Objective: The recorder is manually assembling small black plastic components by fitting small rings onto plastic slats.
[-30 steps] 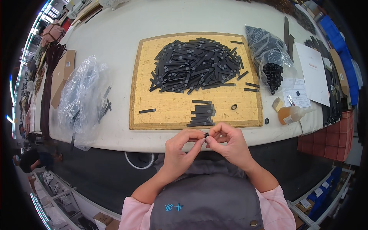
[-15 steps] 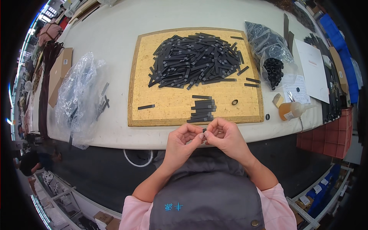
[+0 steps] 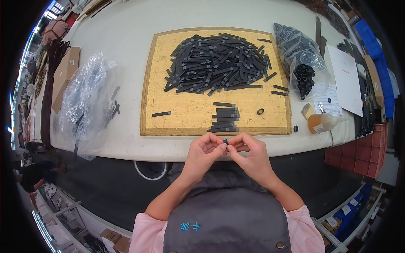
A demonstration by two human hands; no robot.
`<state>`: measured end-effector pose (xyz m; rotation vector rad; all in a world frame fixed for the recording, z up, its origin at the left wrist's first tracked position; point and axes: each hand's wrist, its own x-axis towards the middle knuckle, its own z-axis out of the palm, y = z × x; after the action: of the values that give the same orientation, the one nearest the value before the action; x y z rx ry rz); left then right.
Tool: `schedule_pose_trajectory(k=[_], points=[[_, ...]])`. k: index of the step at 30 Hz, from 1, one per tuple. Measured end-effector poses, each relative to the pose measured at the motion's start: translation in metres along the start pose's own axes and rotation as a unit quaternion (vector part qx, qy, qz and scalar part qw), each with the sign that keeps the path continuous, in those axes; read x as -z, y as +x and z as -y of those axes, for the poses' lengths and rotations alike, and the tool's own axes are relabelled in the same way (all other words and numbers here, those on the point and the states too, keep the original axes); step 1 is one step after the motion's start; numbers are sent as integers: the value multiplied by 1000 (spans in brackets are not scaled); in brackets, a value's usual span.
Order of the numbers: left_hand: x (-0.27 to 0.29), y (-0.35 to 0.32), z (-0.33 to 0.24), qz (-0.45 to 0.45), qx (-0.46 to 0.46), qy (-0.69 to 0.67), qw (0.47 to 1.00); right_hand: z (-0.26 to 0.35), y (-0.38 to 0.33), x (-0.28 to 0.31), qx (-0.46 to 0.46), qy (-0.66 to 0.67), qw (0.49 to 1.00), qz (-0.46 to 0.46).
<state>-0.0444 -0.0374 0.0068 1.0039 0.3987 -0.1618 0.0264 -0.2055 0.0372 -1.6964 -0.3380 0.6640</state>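
A small black piece [image 3: 225, 142] is being pinched between the fingertips of both hands, the left hand [image 3: 204, 152] and right hand [image 3: 249, 152] meeting just over the near edge of the white tabletop [image 3: 126, 46], close to a neat stack of black strips [image 3: 224, 119] lying on the yellow board [image 3: 190, 114].

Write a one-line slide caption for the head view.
Both hands, left hand and right hand, pinch a small black piece at the table edge before a cork board heaped with black strips.

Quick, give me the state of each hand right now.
Left hand: closed, fingertips pinching a small black piece.
Right hand: closed, pinching the same small black piece from the other side.
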Motion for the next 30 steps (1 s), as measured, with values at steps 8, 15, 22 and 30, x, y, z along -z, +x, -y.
schedule_pose_trajectory(k=[8, 15, 22, 30], points=[[-13, -5, 11, -2, -95, 104, 990, -14, -7, 11, 17, 38, 999, -31], [-26, 8, 20, -13, -122, 185, 975, -17, -3, 27, 17, -48, 998, -38], [-28, 22, 15, 7, -26, 30, 999, -15, -2, 33, 39, -27, 998, -45], [-24, 26, -2, 15, -30, 56, 998, -9, 9, 55, 91, -141, 983, -71]])
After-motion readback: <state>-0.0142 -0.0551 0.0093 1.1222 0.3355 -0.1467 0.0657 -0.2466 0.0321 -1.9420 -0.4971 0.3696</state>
